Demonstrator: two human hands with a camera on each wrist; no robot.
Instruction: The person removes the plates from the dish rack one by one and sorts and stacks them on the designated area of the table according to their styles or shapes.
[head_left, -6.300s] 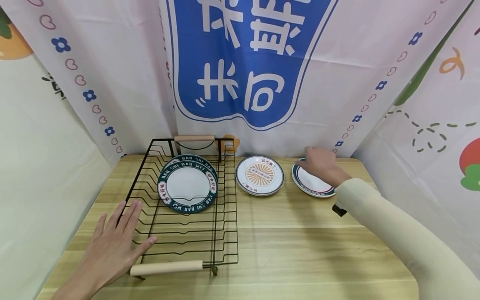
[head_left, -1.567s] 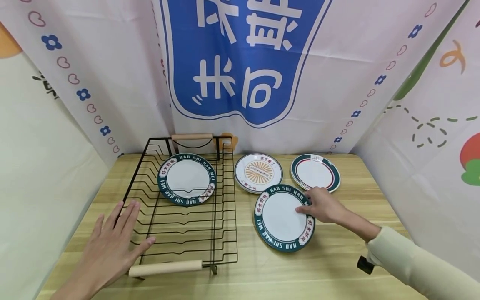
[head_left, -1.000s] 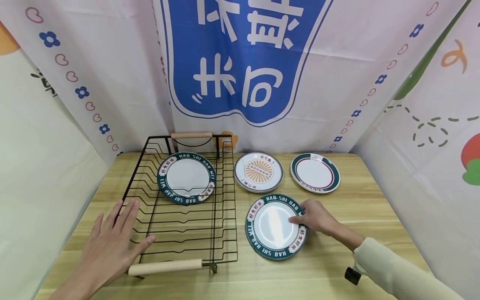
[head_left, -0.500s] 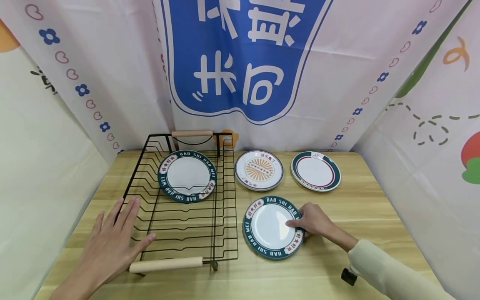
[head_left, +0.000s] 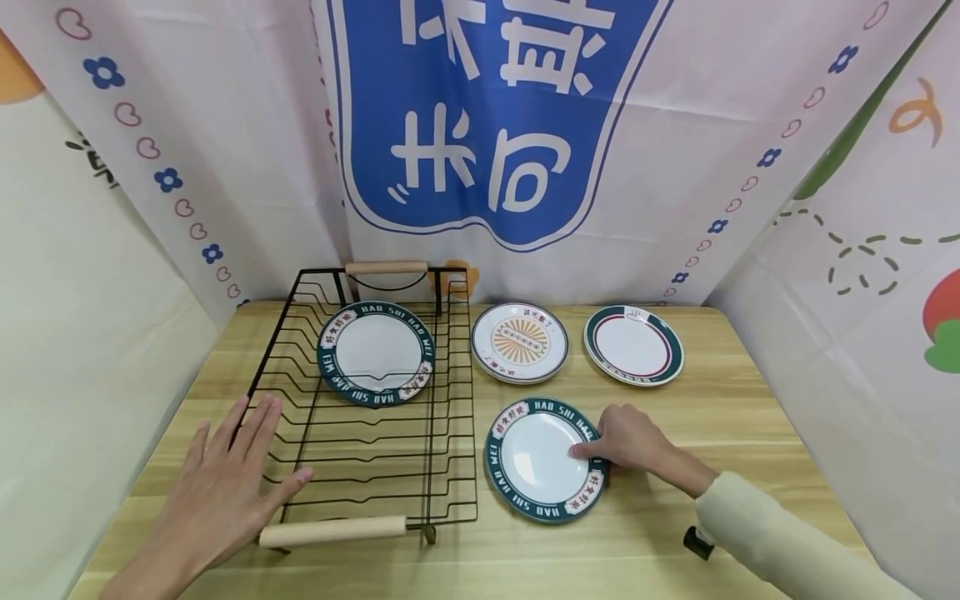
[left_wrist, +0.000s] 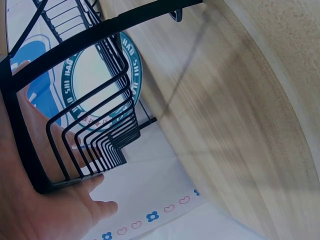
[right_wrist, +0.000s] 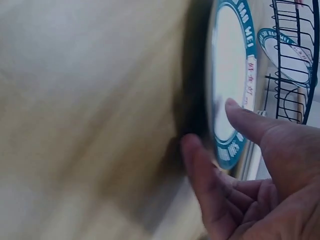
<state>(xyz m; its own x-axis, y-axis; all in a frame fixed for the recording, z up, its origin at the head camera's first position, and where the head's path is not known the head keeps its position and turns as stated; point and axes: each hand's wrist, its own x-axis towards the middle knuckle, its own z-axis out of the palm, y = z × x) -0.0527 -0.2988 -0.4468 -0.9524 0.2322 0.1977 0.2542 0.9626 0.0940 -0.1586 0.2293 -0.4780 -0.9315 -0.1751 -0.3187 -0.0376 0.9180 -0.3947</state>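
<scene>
My right hand point(head_left: 630, 437) pinches the right edge of a green-rimmed white plate point(head_left: 536, 458), thumb on its face and fingers beneath. In the right wrist view, this plate stands a little above the table, over its own shadow. A similar green-rimmed plate point(head_left: 378, 354) leans in the far part of the black wire dish rack point(head_left: 367, 458). My left hand point(head_left: 225, 483) rests on the rack's left side with fingers spread straight. In the left wrist view, the rack's bars partly hide those fingers.
Behind the held plate lies a small stack of white plates point(head_left: 520, 342) with an orange sunburst. To its right sits another stack of plates point(head_left: 633, 344) with green and red rims. Wooden handles point(head_left: 333, 531) cap the rack's ends. Printed cloth point(head_left: 675, 167) hangs behind the table.
Earlier, two green-rimmed plates overlapped in the rack and my right hand was at the right-hand stack. One of them is now in my right hand, which has shifted slightly left and nearer.
</scene>
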